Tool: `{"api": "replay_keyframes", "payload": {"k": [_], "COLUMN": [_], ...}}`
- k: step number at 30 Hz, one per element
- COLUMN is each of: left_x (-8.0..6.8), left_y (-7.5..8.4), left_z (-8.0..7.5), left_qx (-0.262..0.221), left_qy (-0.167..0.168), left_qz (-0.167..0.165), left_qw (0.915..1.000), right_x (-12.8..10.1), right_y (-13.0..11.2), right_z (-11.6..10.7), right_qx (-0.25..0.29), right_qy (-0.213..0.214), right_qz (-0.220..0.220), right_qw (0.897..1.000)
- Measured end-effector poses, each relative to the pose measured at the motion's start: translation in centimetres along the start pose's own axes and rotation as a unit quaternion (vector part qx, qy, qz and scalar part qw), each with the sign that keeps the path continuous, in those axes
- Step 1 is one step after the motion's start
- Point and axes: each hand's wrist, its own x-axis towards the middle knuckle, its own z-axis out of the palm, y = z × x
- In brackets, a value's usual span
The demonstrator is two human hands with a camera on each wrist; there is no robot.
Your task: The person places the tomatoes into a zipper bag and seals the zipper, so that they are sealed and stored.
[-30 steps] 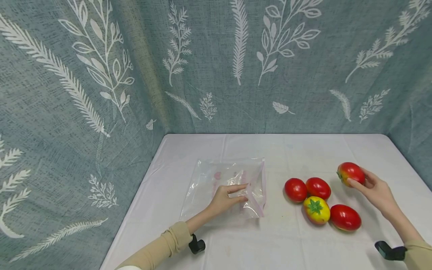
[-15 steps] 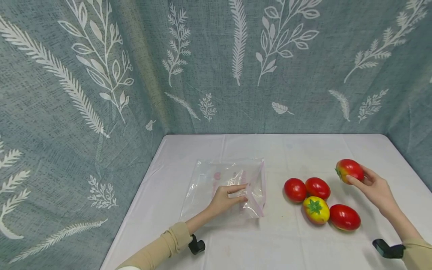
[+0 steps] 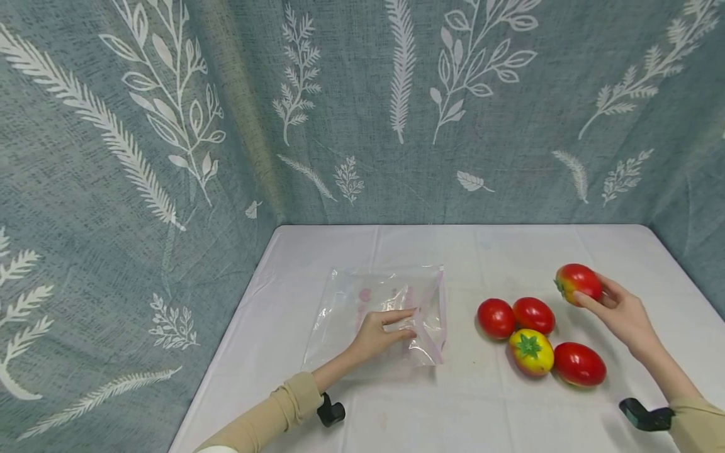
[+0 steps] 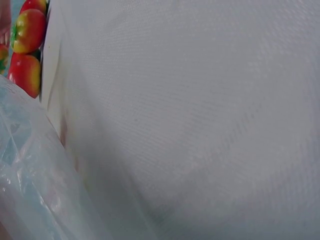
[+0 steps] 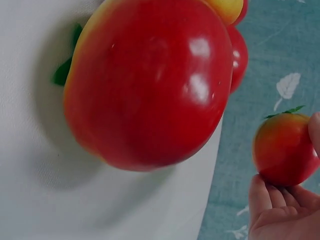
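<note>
Behind the left hand (image 3: 376,333), a plain tan fabric sleeve (image 3: 263,412) ends in a folded cuff (image 3: 300,394) beside a stubby black wrist camera (image 3: 331,412). Behind the right hand (image 3: 625,318), a matching tan sleeve (image 3: 695,426) adjoins an angled black wrist camera (image 3: 646,417).

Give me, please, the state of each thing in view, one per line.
Clear bag, mouth pulled open by left fingers
Held fruit, lifted, gripped by right fingers
Yellow fruit, resting, leafy end facing head camera
Three red fruits, resting, whole
Table, covered white
Curtain, hanging
</note>
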Motion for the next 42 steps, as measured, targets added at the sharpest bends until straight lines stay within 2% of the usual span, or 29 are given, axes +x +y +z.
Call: {"api": "replay_keyframes", "payload": {"k": [4,9,18,28,31,38,42], "left_x": [0.0,0.0,0.0,-0.1,-0.1,-0.1,-0.1], "left_y": [-0.1,-0.2,-0.1,-0.1,-0.1,-0.1,-0.1], "left_z": [0.0,0.0,0.0,-0.1,-0.1,0.0,0.0], "left_qx": [-0.001,-0.004,-0.001,-0.002,-0.005,-0.004,-0.003], "left_qy": [0.000,-0.002,-0.001,-0.003,-0.003,0.000,0.000], "left_qz": [-0.006,-0.011,-0.001,0.003,0.003,0.003,0.002], "left_qw": [1.0000,0.9999,1.0000,1.0000,1.0000,1.0000,1.0000], "right_x": [-0.1,0.4,0.8,0.7,0.2,-3.9,-5.0], "right_y": [-0.6,-0.1,0.8,0.1,-1.5,-9.8,-11.8], "right_z": [0.2,0.8,1.4,2.3,2.5,1.1,1.1], "right_qx": [0.004,0.003,-0.003,0.007,0.008,0.051,0.049], "right_qy": [0.002,0.010,0.015,0.019,0.016,-0.032,-0.029], "right_qz": [-0.004,-0.012,-0.026,-0.034,-0.024,-0.036,-0.034], "right_qw": [1.000,1.000,1.000,0.999,1.000,0.998,0.998]}}
